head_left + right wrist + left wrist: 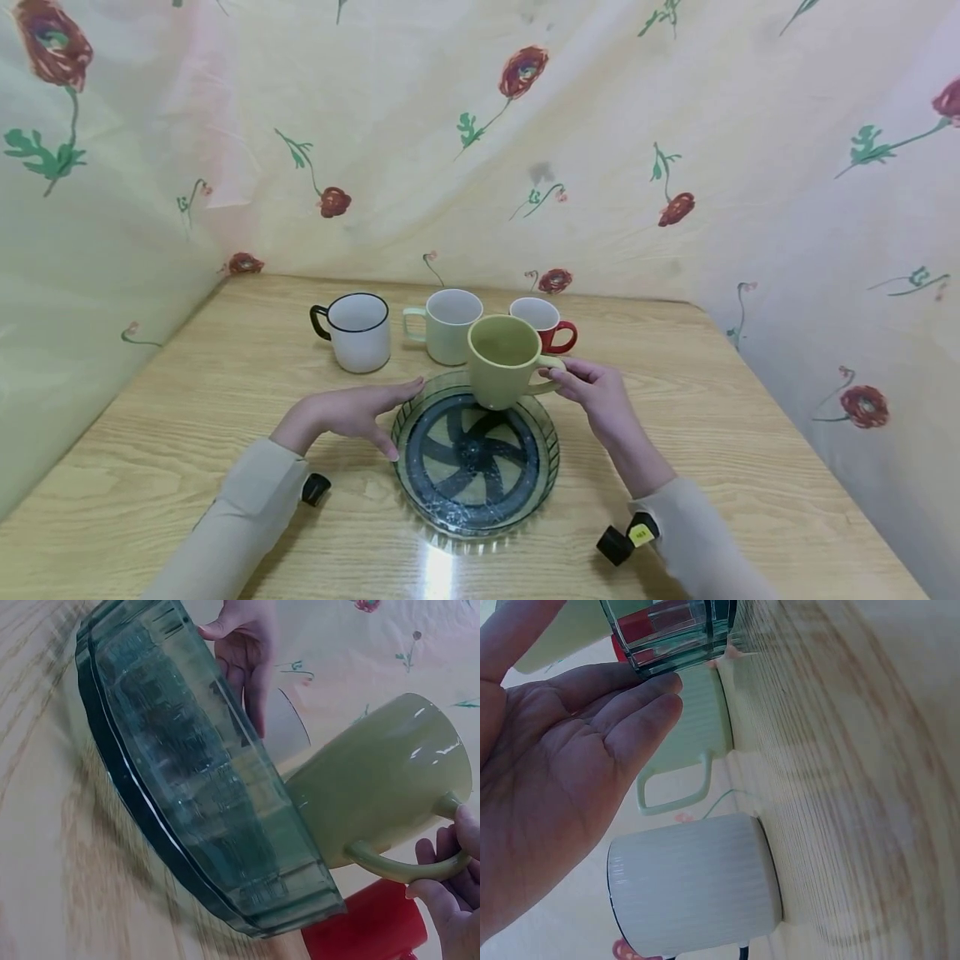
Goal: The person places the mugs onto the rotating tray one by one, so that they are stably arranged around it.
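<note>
My right hand (pixel 596 396) grips the handle of a yellow-green mug (pixel 501 379), upright at the far side of a round greenish glass dish (pixel 550 467). Whether the mug's base touches the dish is unclear. In the right wrist view, thumb and fingers pinch the mug's handle (pixel 397 868). At the dish's left rim is my left hand (pixel 360 412), fingers extended and thumb spread; in the left wrist view its fingertips (pixel 667 686) meet the glass wall. Through the dish's base shows a dark swirl pattern (pixel 474 450).
Behind the dish stand a white mug (pixel 360 337) with a black handle, a pale green mug (pixel 447 333) and a red mug (pixel 551 333) with a white inside. All rest on a wooden table (pixel 225 400). A flowered cloth (pixel 405 150) hangs around the table's back and sides.
</note>
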The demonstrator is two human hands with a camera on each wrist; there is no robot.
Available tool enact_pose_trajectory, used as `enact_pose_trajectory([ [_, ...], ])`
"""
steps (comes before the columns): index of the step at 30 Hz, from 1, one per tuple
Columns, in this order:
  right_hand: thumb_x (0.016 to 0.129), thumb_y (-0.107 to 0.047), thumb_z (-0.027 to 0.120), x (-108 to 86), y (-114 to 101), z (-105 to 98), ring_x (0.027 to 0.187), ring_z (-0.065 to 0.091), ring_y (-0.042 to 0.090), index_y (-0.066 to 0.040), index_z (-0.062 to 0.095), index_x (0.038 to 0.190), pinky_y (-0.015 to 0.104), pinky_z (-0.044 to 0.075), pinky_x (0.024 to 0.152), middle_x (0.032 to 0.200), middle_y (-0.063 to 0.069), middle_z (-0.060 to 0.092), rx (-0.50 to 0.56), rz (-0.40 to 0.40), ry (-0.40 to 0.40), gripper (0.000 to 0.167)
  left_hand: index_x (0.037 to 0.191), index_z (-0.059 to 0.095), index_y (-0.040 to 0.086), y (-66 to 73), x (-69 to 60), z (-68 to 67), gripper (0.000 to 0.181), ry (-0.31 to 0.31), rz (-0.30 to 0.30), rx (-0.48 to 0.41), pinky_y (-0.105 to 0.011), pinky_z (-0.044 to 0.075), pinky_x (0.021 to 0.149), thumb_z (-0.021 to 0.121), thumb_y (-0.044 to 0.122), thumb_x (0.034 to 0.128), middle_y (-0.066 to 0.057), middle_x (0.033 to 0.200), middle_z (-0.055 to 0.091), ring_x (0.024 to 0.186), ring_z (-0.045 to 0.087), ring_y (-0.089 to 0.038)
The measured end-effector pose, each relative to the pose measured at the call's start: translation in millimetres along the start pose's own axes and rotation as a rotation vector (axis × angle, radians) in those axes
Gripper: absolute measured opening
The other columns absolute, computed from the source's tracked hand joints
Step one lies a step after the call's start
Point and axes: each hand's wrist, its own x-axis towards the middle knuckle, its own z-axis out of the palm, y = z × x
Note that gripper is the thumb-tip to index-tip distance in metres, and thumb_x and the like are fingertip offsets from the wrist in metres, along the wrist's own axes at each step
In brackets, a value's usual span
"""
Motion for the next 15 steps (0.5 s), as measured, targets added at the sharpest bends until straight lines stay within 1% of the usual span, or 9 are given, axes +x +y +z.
enact_pose_trajectory([
  [4,0.094,-0.016,0.064,1.9,0.3,4.8,0.092,0.065,-0.004,-0.008,0.07,0.111,0.017,0.054,0.079,0.086,-0.019,0.073,-0.001,-0.002,-0.005,0.02,0.153,0.011,-0.005,-0.1,-1.0,-0.5,0.102,-0.001,0.0,-0.011,-0.054,0.019,0.12,0.078,0.019,0.0794,-0.022,0.161,0.008,0.149,0.014,-0.039],
  [7,0.094,-0.014,0.063,2.8,1.2,8.9,0.091,0.065,-0.002,-0.002,0.069,0.113,0.017,0.055,0.079,0.086,-0.018,0.073,-0.004,0.003,-0.013,0.023,0.153,0.011,-0.005,-0.1,-1.2,-0.7,0.102,-0.004,0.004,-0.022,-0.054,0.02,0.12,0.078,0.019,0.0794,-0.023,0.161,0.008,0.148,0.014,-0.04],
  [11,0.095,-0.013,0.062,3.9,2.9,13.4,0.091,0.065,-0.002,0.01,0.061,0.122,0.018,0.055,0.079,0.089,-0.016,0.074,-0.012,0.014,-0.037,0.035,0.153,0.011,-0.006,0.0,-1.4,-0.8,0.102,-0.006,0.007,-0.024,-0.054,0.02,0.12,0.078,0.018,0.0797,-0.023,0.161,0.007,0.149,0.014,-0.04],
  [15,0.095,-0.013,0.061,5.3,4.7,15.3,0.09,0.065,-0.002,0.014,0.056,0.125,0.018,0.055,0.079,0.089,-0.017,0.073,-0.009,0.023,-0.044,0.04,0.152,0.011,-0.006,-0.1,-1.2,-1.0,0.101,-0.007,0.011,-0.026,-0.054,0.02,0.12,0.078,0.017,0.0799,-0.023,0.161,0.007,0.148,0.014,-0.04],
])
